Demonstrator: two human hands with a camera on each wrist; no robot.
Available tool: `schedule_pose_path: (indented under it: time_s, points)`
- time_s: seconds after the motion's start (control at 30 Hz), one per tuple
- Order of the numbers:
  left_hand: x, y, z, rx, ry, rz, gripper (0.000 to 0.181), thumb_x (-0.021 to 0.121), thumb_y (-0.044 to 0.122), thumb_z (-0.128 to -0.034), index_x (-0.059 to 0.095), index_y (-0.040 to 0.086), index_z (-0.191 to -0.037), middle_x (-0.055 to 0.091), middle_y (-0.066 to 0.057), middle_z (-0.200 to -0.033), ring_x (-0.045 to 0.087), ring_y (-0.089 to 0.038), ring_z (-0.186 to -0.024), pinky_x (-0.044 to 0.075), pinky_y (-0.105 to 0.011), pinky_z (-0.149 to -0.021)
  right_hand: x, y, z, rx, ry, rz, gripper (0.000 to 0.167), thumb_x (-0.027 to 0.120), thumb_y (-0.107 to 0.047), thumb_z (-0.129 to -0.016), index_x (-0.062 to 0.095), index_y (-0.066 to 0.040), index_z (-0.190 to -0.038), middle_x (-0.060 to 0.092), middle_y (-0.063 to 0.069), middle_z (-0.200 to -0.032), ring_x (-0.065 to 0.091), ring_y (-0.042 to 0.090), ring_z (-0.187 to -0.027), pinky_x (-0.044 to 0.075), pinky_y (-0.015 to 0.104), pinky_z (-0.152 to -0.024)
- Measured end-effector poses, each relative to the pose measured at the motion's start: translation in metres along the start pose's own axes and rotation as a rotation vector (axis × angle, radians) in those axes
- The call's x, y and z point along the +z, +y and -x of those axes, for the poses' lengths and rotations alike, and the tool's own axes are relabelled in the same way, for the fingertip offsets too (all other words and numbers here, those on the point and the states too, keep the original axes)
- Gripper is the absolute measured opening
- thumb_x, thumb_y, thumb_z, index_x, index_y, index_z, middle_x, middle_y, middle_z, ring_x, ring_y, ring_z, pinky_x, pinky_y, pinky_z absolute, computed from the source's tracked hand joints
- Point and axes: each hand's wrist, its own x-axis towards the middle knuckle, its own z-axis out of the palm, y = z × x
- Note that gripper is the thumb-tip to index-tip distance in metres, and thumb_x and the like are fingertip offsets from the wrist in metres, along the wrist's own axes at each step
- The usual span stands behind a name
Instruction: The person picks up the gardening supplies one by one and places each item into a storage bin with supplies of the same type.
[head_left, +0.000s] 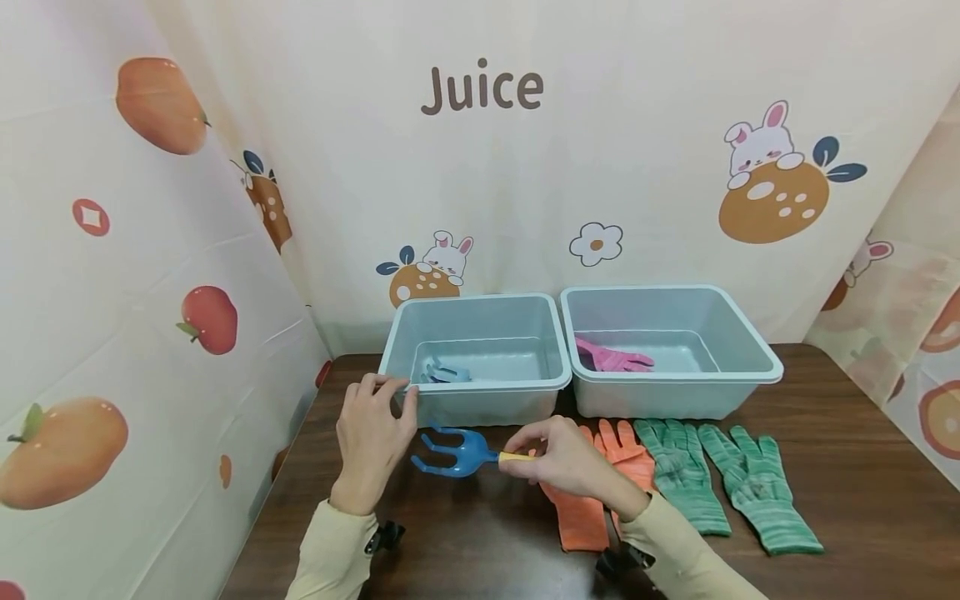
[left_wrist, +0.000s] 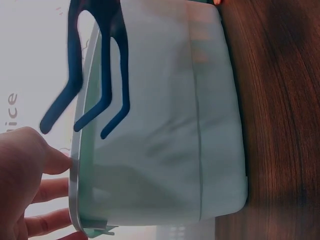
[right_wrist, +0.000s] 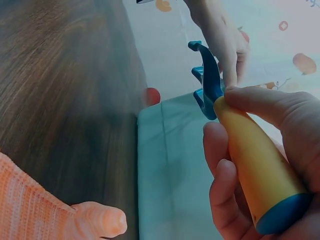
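Observation:
My right hand (head_left: pixel 558 454) grips the yellow handle of a blue three-pronged hand rake (head_left: pixel 461 454), held level in front of the left bin with its prongs pointing left. The right wrist view shows the thumb and fingers around that yellow handle (right_wrist: pixel 260 165). At the near left corner of the left pale blue bin (head_left: pixel 487 404), my left hand (head_left: pixel 371 437) holds the rim between thumb and fingers. A small pale blue pronged item (head_left: pixel 446 372) lies inside this bin, partly hidden by the front rim.
Beside it stands a second pale blue bin (head_left: pixel 667 396) with a pink item with finger-like ends (head_left: pixel 615 360) inside. Orange gloves (head_left: pixel 581 521) lie partly under my right forearm. Green striped gloves (head_left: pixel 765 492) lie to their right on the dark wooden table (head_left: pixel 465 550). A printed curtain hangs behind.

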Motion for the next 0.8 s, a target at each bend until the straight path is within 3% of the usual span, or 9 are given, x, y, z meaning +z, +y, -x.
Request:
schedule_pose_path:
  time_s: [0.17,0.43,0.8]
  points:
    - [-0.001,0.000,0.000,0.009,0.006,0.001,0.029,0.077,0.031,-0.0952,0.084,0.006,-0.107,0.073,-0.018,-0.110,0.064,-0.039,-0.095,0.060,-0.055,-0.070,0.001,-0.004,0.000,0.006,0.000,-0.010,0.012,0.084,-0.036,-0.092,0.083,-0.024,-0.092,0.077,0.000,-0.079,0.073,0.029,-0.063,0.055,0.028,-0.054]
    - [0.001,-0.001,0.001,0.007,0.013,0.005,0.028,0.076,0.031,-0.0958,0.084,0.007,-0.107,0.073,-0.017,-0.109,0.064,-0.037,-0.094,0.060,-0.054,-0.069,0.003,-0.013,0.002,-0.012,0.004,-0.010,0.012,0.085,-0.035,-0.091,0.083,-0.024,-0.093,0.078,0.001,-0.079,0.069,0.013,-0.061,0.056,0.027,-0.056]
    - [0.000,0.000,0.001,0.009,0.006,0.012,0.029,0.077,0.031,-0.0953,0.083,0.005,-0.107,0.074,-0.019,-0.110,0.064,-0.038,-0.094,0.060,-0.054,-0.070,0.000,-0.016,0.004,-0.032,0.028,0.028,0.009,0.085,-0.037,-0.091,0.083,-0.028,-0.091,0.075,-0.003,-0.075,0.062,0.011,-0.060,0.048,0.024,-0.052]
